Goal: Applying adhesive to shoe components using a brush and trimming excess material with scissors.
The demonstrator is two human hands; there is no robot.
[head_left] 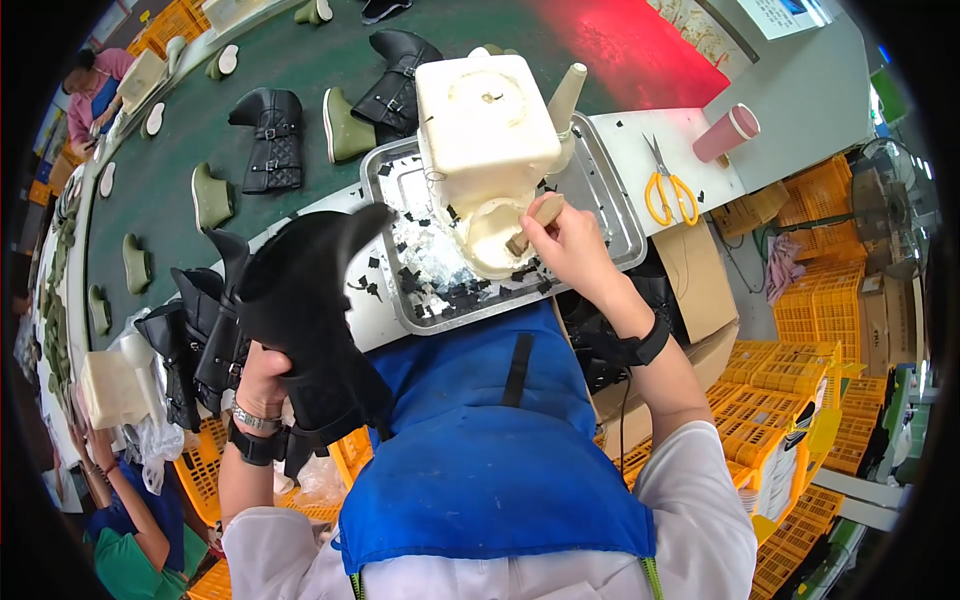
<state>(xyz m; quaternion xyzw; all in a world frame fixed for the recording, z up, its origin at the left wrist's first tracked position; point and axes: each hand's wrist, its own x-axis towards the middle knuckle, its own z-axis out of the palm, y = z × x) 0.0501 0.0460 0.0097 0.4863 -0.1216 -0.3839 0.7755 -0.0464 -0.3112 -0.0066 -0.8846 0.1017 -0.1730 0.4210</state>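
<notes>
Black boot (300, 300) gripped in left hand (262, 378); right hand (568, 238) clutching brush (533, 222) at white tub (490, 150).

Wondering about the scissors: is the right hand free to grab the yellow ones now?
Probably not: the right hand holds a brush handle in the white container; the scissors lie unobstructed nearby.

We see the left hand (262, 378) closed around a black boot (305, 300) held up at near left, while the right hand (570, 240) grips a wooden-handled brush (533, 224) dipped into a cut-open white container (487, 150) standing in a metal tray (610, 215) on the counter (640, 150).
</notes>
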